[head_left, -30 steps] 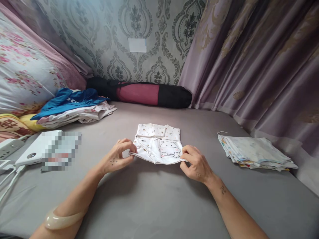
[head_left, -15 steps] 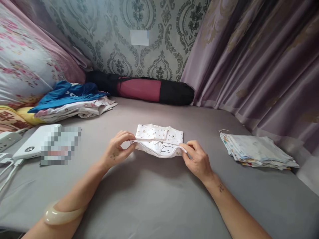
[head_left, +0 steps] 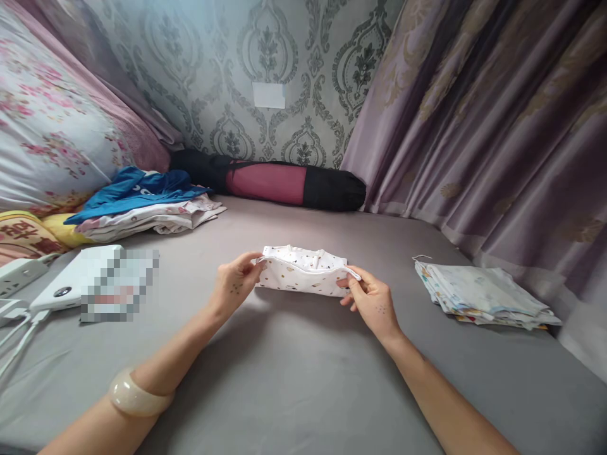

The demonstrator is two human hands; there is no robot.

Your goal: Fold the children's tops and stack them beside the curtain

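Observation:
A small white baby garment point(head_left: 303, 276) with tiny coloured dots lies folded in the middle of the grey bed sheet point(head_left: 294, 379). My left hand point(head_left: 236, 286) pinches its left end and my right hand point(head_left: 371, 297) pinches its right end, both closed on the lifted near edge, which is turned over toward the far side. The cartoon print is hidden under the fold. A pale bangle point(head_left: 135, 395) sits on my left wrist.
A stack of folded printed cloths point(head_left: 484, 294) lies at the right by the purple curtain point(head_left: 497, 126). A pile of clothes with a blue top point(head_left: 142, 202) sits at the left. A black and red roll point(head_left: 284, 180) lies along the wall. White devices point(head_left: 52, 287) rest at the far left.
Both hands lifted the garment's near edge and carried it away from me over the far half, so the cartoon print is now covered.

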